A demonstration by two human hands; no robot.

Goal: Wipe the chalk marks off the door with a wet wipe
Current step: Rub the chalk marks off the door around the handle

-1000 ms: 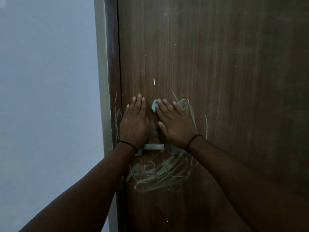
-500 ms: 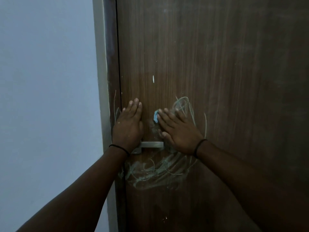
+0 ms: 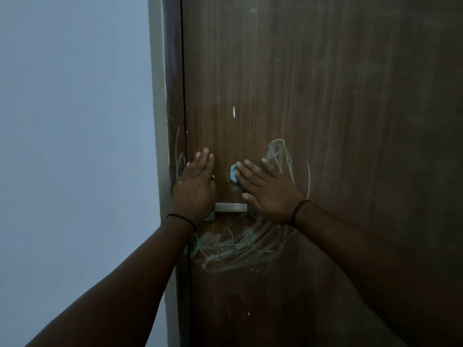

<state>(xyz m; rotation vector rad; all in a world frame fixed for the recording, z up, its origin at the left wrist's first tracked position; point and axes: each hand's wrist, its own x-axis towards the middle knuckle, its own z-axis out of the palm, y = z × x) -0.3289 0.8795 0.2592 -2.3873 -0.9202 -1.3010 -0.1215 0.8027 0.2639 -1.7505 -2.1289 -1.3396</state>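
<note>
Near the left edge of the dark brown wooden door (image 3: 325, 96), the left hand (image 3: 194, 189) lies flat with straight fingers, above the grey metal handle (image 3: 230, 207). The right hand (image 3: 271, 191) presses the small blue wet wipe (image 3: 233, 173) under straight fingers. Pale chalk scribbles (image 3: 240, 246) remain below the handle.

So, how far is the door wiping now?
Little looks done: the patch above the handle seems clean. In hand: the right hand presses the wipe there; the left hand rests flat. Left: scribbles below, loops beside.
</note>
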